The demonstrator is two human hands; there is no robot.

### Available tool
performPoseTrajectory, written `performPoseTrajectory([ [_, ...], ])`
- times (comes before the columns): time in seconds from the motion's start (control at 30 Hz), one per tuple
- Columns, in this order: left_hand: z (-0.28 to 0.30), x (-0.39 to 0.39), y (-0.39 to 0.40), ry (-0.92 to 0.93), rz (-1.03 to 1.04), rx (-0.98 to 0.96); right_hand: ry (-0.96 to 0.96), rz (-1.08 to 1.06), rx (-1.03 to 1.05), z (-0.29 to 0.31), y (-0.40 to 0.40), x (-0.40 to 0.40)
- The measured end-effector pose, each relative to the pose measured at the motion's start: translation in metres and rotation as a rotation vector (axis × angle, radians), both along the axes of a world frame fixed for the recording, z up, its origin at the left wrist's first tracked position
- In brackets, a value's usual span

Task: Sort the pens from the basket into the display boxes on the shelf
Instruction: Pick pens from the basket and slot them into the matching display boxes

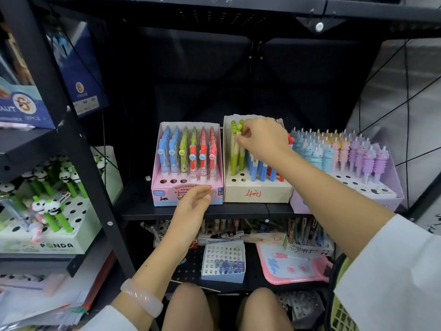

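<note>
Where the black metal shelf runs across the middle of the view, three display boxes stand side by side on it, and a dark back panel closes the bay behind them. At far left, on a neighbouring rack, a green-and-white panda pen box sits with panda-topped pens standing in it, and blue cartons stand on the level above.

Your left hand hovers in front of the pink display box, fingers relaxed and slightly spread, holding nothing; a pale bangle rings that wrist. The pink box holds rows of blue, green and red pens, with three front holes unfilled.

Just beside it, the beige display box, marked in red handwriting on its front, holds green pens at left and blue and red ones at right. Your right hand reaches over this box and pinches the top of a green pen standing in its left rows; your forearm crosses in front of the box's right side and hides part of the pens there.

Touching that box on the right, the lilac display box carries pastel blue, pink and purple pens.

Below, the lower shelf holds a small white box, a pink-framed board and assorted pen cartons. At lower right, the yellow basket is partly hidden behind your white sleeve.
</note>
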State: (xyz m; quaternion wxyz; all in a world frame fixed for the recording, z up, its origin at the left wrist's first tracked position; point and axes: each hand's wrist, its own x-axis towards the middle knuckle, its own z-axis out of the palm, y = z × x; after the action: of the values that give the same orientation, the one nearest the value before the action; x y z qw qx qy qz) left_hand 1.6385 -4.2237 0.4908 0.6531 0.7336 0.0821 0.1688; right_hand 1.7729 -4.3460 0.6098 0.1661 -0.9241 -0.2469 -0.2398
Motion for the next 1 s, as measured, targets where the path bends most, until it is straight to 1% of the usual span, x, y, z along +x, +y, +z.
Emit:
performPoseTrajectory([
  [0.1, 0.001, 0.000, -0.002, -0.002, -0.006, 0.003, -0.028, -0.048, -0.125, 0.003, 0.004, 0.002],
  [0.13, 0.001, 0.001, -0.003, -0.003, -0.010, 0.002, -0.023, -0.034, -0.132, 0.003, 0.004, 0.000],
  [0.17, 0.001, 0.001, -0.005, -0.006, -0.013, -0.001, -0.017, -0.001, -0.093, 0.005, 0.001, 0.000],
  [0.23, 0.000, 0.003, -0.007, -0.011, -0.019, -0.010, -0.040, 0.069, 0.075, 0.009, -0.012, 0.000],
  [0.3, 0.000, 0.006, -0.011, -0.016, -0.024, -0.020, -0.116, 0.069, 0.204, 0.014, -0.034, 0.002],
  [0.33, 0.001, 0.008, -0.014, -0.018, -0.028, -0.027, -0.133, 0.047, 0.225, 0.013, -0.047, 0.004],
  [0.4, 0.003, 0.013, -0.023, -0.019, -0.050, -0.035, -0.099, 0.021, 0.205, 0.007, -0.070, 0.008],
  [0.53, 0.012, 0.025, -0.046, -0.037, -0.116, -0.005, 0.050, 0.111, 0.085, -0.017, -0.092, 0.012],
  [0.63, 0.019, 0.034, -0.061, -0.039, -0.153, 0.049, 0.069, 0.118, 0.114, -0.024, -0.091, 0.015],
  [0.7, 0.022, 0.038, -0.067, -0.037, -0.156, 0.077, 0.060, 0.127, 0.244, -0.019, -0.087, 0.014],
  [0.8, 0.026, 0.042, -0.068, -0.049, -0.147, 0.107, 0.046, 0.192, 0.658, 0.008, -0.082, 0.005],
  [0.83, 0.027, 0.043, -0.066, -0.052, -0.131, 0.116, 0.035, 0.226, 0.744, 0.018, -0.081, 0.000],
  [0.93, 0.031, 0.044, -0.057, -0.085, -0.016, 0.164, 0.041, 0.322, 0.818, 0.037, -0.071, -0.014],
  [1.0, 0.035, 0.043, -0.049, -0.148, 0.076, 0.259, 0.120, 0.378, 0.823, 0.034, -0.057, -0.024],
])
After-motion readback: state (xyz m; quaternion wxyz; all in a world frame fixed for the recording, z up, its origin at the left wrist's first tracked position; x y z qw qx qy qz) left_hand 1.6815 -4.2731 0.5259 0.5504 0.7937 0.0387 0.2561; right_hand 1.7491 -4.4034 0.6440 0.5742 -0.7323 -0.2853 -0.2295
